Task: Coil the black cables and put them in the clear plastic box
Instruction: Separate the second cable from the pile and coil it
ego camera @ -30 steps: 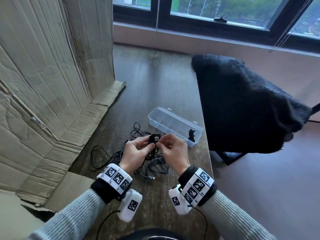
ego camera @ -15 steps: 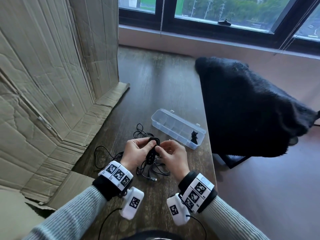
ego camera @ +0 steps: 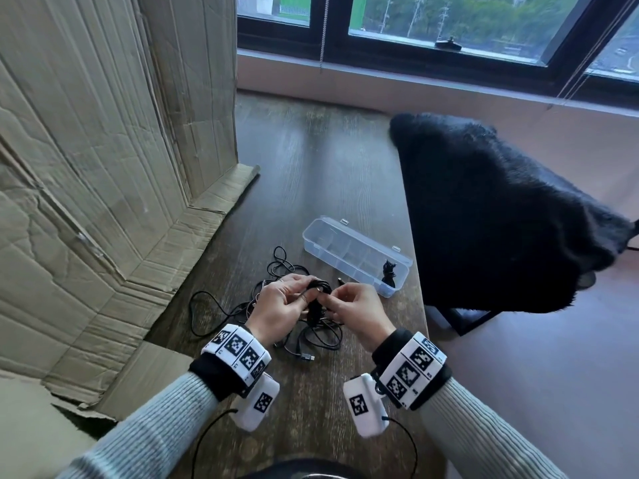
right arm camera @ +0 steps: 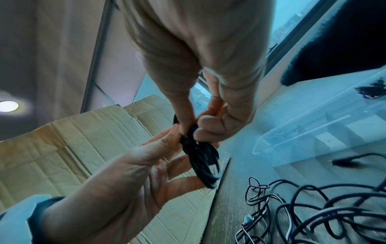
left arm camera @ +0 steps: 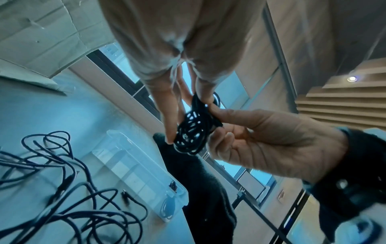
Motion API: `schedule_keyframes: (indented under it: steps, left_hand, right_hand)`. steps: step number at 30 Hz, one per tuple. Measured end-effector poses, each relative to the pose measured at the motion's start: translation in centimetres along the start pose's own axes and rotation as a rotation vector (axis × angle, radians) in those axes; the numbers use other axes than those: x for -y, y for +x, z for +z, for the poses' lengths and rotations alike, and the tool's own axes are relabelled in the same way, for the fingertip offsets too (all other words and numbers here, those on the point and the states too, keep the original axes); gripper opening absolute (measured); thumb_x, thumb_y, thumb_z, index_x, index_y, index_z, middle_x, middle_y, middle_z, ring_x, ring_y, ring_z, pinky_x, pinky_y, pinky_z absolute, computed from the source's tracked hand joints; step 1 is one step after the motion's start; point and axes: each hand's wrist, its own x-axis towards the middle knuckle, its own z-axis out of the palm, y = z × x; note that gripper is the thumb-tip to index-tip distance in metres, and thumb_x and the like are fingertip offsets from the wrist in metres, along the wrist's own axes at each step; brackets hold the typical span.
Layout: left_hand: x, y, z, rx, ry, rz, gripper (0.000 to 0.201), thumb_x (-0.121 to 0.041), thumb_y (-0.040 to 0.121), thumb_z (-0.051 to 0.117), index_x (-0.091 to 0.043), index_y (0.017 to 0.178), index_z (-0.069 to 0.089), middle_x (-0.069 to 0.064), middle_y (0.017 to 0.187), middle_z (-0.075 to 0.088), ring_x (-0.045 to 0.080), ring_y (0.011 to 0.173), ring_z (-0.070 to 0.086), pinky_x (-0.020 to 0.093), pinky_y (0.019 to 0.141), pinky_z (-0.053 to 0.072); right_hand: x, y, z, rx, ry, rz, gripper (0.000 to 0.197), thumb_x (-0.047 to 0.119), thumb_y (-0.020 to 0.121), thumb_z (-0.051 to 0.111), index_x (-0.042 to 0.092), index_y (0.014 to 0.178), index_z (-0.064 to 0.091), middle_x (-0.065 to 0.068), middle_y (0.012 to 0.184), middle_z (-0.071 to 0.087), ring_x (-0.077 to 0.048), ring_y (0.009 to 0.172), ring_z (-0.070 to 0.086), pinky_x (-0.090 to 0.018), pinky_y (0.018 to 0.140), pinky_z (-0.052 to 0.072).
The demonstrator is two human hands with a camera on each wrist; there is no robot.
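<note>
Clear plastic box [ego camera: 356, 254] (glossy), wood-grain table [ego camera: 321, 160]

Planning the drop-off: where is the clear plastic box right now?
In the head view, the clear plastic box lies open on the table, right of the loose cables, just beyond the right hand.

box [ego camera: 345, 238] on table [ego camera: 311, 160] | loose cables [ego camera: 276, 271] left of box | chair [ego camera: 501, 219] right of table

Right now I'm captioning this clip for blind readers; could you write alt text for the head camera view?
Two hands, left hand and right hand, hold a small coiled black cable above a dark wooden table. Loose tangled black cables lie beneath; a clear plastic box, open, lies beyond with one black bundle inside.
</note>
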Motion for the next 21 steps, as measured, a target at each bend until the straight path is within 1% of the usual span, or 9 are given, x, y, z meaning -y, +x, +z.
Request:
schedule_keyframes:
  steps: [2,5,7,10,12,14,16,18,21]
  left_hand:
    - [-0.8,0.1,-0.2,-0.033,-0.093,-0.031,0.020,-0.005,0.087,0.060,-0.020,0.093,0.071,-0.002,0.098,0.069,0.019,0.087,0.068,0.044,0.068,0.059]
    - [-1.3,0.0,-0.6,-0.035,-0.227,-0.108,0.018,-0.006,0.089,0.057,-0.016,0.095,0.071,0.005,0.094,0.072,0.024,0.084,0.069,0.048,0.066,0.058]
    - [-0.9,-0.2,-0.5,0.002,-0.184,-0.124,0.021,-0.007,0.090,0.056,-0.020,0.099,0.069,0.004,0.102,0.070,0.021,0.085,0.069,0.051,0.070,0.057]
    - [-0.3,-0.4,-0.2,0.065,-0.086,-0.113,0.024,-0.009,0.090,0.057,-0.026,0.104,0.067,0.002,0.119,0.061,0.020,0.089,0.070,0.048,0.074,0.058]
    - [-0.1,-0.3,-0.2,0.059,-0.045,-0.104,0.024,-0.009,0.090,0.057,-0.026,0.103,0.067,-0.001,0.121,0.058,0.021,0.090,0.070,0.046,0.072,0.058]
    - [0.3,-0.2,-0.3,-0.024,-0.078,-0.110,0.024,-0.007,0.089,0.059,-0.022,0.106,0.068,0.004,0.116,0.063,0.023,0.090,0.070,0.049,0.073,0.057]
    - [0.9,-0.1,-0.6,-0.135,-0.172,-0.156,0.030,-0.003,0.083,0.066,-0.014,0.111,0.067,0.011,0.109,0.068,0.029,0.091,0.069,0.052,0.077,0.056]
    - [1.6,0.0,-0.7,-0.202,-0.215,-0.198,0.036,0.001,0.076,0.072,-0.009,0.110,0.067,0.012,0.103,0.069,0.030,0.091,0.069,0.050,0.078,0.056]
    - [2.3,0.0,-0.2,-0.182,-0.192,-0.225,0.028,0.003,0.072,0.074,-0.010,0.097,0.069,0.008,0.090,0.074,0.025,0.083,0.070,0.041,0.076,0.058]
  right_hand:
    - [0.4,-0.6,-0.3,0.022,0.114,-0.044,0.012,0.012,0.075,0.080,0.006,0.078,0.069,-0.012,0.077,0.071,-0.024,0.070,0.066,-0.034,0.070,0.055]
    - [0.5,-1.3,-0.4,0.035,0.163,-0.161,0.013,0.004,0.074,0.079,0.011,0.083,0.075,-0.012,0.084,0.075,-0.025,0.078,0.071,-0.036,0.078,0.058]
    - [0.2,-1.3,-0.1,-0.015,0.171,-0.184,0.015,0.000,0.073,0.079,0.014,0.079,0.076,-0.011,0.080,0.075,-0.025,0.075,0.071,-0.038,0.077,0.059]
    - [-1.0,-0.9,0.6,-0.125,0.162,-0.175,0.017,0.006,0.071,0.082,0.019,0.076,0.072,-0.010,0.076,0.073,-0.028,0.073,0.071,-0.046,0.075,0.059]
    - [-1.8,-0.6,0.7,-0.127,0.157,-0.150,0.021,0.011,0.074,0.081,0.018,0.088,0.066,-0.009,0.082,0.070,-0.025,0.075,0.069,-0.048,0.077,0.059]
    - [-2.5,-0.2,0.6,-0.028,0.080,-0.144,0.036,0.018,0.079,0.077,0.020,0.111,0.059,-0.005,0.098,0.065,-0.021,0.082,0.068,-0.042,0.079,0.059]
    - [-3.2,0.0,0.5,0.099,-0.055,-0.191,0.046,0.023,0.081,0.074,0.023,0.123,0.056,-0.001,0.106,0.066,-0.018,0.087,0.070,-0.037,0.078,0.059]
    - [-3.9,0.2,0.6,0.150,-0.122,-0.190,0.042,0.023,0.080,0.075,0.021,0.120,0.061,-0.002,0.103,0.071,-0.013,0.087,0.071,-0.036,0.080,0.058]
    - [-5.0,0.9,1.1,0.117,-0.151,-0.158,0.038,0.018,0.076,0.079,0.020,0.112,0.065,-0.002,0.096,0.073,-0.010,0.082,0.071,-0.034,0.081,0.059]
